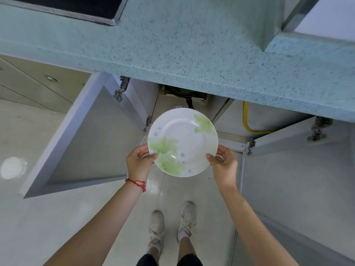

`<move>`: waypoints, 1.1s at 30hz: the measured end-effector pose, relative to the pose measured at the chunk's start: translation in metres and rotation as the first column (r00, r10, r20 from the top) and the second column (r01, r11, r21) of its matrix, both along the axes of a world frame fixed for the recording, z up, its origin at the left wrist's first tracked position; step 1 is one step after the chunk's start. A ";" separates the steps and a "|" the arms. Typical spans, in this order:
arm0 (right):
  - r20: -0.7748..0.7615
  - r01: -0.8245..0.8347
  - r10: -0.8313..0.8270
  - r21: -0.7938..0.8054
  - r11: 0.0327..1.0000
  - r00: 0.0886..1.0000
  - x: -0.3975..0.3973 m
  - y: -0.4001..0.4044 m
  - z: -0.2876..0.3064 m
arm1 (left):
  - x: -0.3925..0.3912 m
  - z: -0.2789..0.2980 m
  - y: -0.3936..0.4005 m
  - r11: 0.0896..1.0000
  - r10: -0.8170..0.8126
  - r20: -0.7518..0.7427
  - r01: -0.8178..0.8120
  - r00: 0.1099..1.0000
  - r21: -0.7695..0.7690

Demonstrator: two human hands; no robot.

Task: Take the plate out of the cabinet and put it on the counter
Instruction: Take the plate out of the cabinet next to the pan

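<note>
Both hands grip the plate (182, 143) by its near rim, left hand (138, 162) and right hand (222, 163) on opposite sides, equally close. It hangs below the counter (192, 45) edge, outside the cabinet (167, 104); the counter lies up and ahead.

The countertop (192, 45) overhang hides most of the cabinet (172, 104) interior; only a dark pan-like shape (184, 93) shows, too shadowed to identify. The plate (182, 143) covers a blue-rimmed dish (179, 107) behind it. The cooktop (76, 6) runs off the top edge.
</note>
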State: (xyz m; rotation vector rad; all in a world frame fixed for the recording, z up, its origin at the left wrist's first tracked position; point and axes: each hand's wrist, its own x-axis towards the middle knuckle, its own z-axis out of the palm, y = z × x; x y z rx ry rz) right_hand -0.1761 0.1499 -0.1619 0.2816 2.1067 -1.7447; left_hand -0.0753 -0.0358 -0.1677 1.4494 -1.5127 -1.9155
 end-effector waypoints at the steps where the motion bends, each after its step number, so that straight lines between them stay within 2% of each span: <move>1: -0.005 0.000 0.000 -0.002 1.000 1.000 0.004 0.000 0.009 | 0.004 0.008 0.000 1.000 -0.001 -0.001 0.001 1.000 -0.002; 16: -0.104 0.004 -0.004 -0.007 1.000 0.995 0.061 -0.005 0.134 | 0.057 0.122 -0.010 1.000 -0.016 -0.089 0.017 0.996 0.017; 22: -0.152 -0.013 0.006 -0.045 0.999 0.988 0.076 -0.019 0.180 | 0.074 0.169 -0.024 0.999 -0.036 -0.163 0.029 0.986 -0.046; 33: -0.237 -0.107 0.090 -0.059 0.993 0.967 0.086 -0.059 0.217 | 0.103 0.208 -0.056 0.995 0.015 -0.221 -0.036 0.975 -0.088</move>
